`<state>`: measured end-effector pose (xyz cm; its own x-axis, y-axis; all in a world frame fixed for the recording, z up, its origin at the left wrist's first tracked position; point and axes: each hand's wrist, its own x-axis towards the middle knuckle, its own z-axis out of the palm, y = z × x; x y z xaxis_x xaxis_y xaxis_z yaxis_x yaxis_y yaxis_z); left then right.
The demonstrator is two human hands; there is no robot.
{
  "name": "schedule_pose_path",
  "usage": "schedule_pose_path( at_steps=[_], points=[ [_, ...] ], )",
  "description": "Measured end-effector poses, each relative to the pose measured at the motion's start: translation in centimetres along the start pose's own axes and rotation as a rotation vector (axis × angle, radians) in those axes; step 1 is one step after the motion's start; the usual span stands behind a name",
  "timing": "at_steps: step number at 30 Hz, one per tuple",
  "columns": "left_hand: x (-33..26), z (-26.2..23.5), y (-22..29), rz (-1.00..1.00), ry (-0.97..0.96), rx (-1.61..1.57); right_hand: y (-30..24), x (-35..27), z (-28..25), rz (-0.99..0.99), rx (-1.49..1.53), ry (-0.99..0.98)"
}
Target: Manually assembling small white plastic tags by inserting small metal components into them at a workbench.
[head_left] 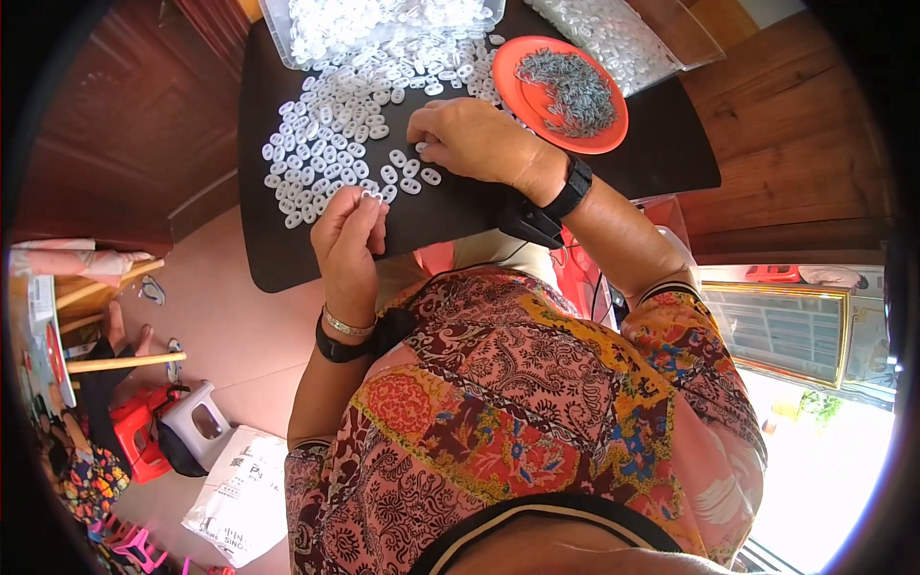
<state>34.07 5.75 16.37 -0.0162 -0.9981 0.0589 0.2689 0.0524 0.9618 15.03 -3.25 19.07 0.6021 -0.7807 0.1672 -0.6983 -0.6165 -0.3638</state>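
Note:
Between the thumb and fingers of my left hand [347, 240] is a small white oval plastic piece with two holes [370, 195], held at the near edge of the spread pieces. My right hand [474, 139] rests low over the dark table [537, 192], fingers curled, with another white two-hole piece [421, 148] at its fingertips. Just below that hand, several loose white pieces [410, 169] lie apart from the larger spread [326, 144] on the left. An orange-red plate [613, 129] to the right bears a heap of small grey metal parts [575, 91].
At the back, a clear plastic tub [278, 34] is full of white pieces that spill onto the table. A clear bag of white pieces [609, 38] lies at the far right. Stools [196, 422], a white sack [240, 494] and another person [91, 460] are at lower left.

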Motion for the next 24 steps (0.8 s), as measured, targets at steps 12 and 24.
schedule_pose_path(
  at_steps=[12, 24],
  points=[
    [0.0, 1.0, 0.8, 0.007, -0.005, -0.001, -1.6, -1.9, -1.8, 0.215, 1.223, 0.011],
    [-0.5, 3.2, 1.7, 0.101, -0.09, 0.124, -2.3, -3.3, -0.4, 0.109, 1.485, 0.074]
  ],
)
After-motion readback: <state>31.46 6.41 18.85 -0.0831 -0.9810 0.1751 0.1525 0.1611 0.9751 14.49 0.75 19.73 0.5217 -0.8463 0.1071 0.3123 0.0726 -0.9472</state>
